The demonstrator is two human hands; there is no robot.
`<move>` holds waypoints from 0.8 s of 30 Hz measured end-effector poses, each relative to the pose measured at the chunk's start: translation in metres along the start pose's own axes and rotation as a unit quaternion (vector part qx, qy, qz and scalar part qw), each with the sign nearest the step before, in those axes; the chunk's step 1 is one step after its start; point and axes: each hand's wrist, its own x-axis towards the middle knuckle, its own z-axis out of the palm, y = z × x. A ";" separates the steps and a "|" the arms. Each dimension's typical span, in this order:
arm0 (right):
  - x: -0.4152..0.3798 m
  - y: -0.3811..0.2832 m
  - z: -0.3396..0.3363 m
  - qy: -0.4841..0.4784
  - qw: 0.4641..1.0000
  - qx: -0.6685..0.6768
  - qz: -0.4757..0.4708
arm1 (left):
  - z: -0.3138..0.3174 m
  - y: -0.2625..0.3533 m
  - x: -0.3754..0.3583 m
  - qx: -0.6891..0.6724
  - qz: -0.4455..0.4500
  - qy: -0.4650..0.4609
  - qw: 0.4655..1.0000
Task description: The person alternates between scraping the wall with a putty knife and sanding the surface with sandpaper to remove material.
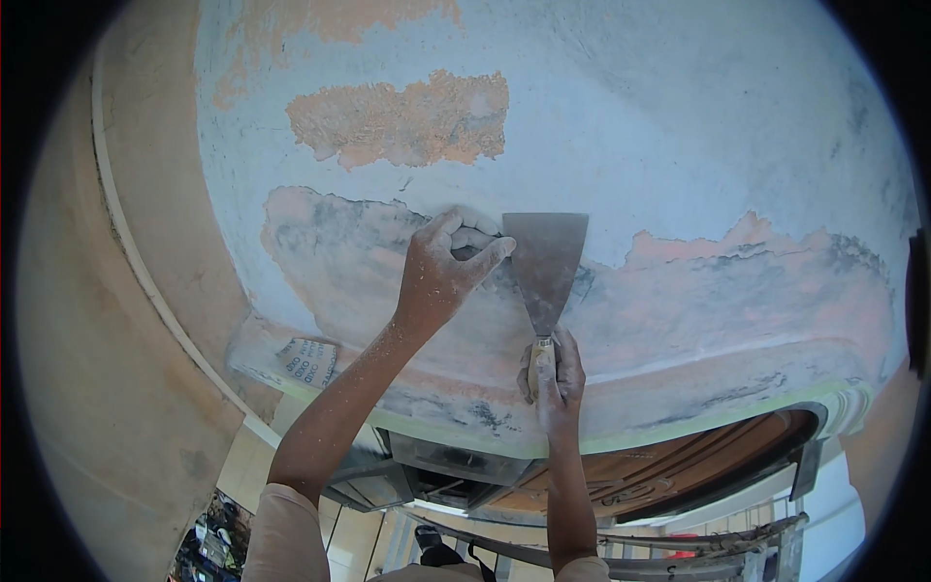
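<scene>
There's just the one view, from the person's head, tilted up and very close to the wall. A wide, rounded lens bends everything, with dark corners.

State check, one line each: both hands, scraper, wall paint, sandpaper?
Left hand: fingers curled, pressing the blade's top corner.
Right hand: shut on the scraper handle.
Scraper: blade up, flat against wall.
Wall paint: partly stripped, orange patches bare.
Sandpaper: resting on ledge, unheld.

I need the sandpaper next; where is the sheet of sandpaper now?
In the head view, the sandpaper lies at lower left on the wall's ledge, left of the left forearm, away from the scraper.
</scene>
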 end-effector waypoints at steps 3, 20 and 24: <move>0.000 0.000 0.000 -0.006 1.000 0.003 0.006 | 0.001 0.002 -0.001 0.012 -0.024 0.006 1.000; 0.002 -0.001 0.004 0.002 1.000 -0.018 0.011 | 0.007 -0.013 -0.002 0.057 0.043 0.054 0.996; 0.004 -0.010 0.009 -0.008 1.000 0.008 0.023 | 0.008 -0.016 -0.003 0.057 0.073 0.049 0.995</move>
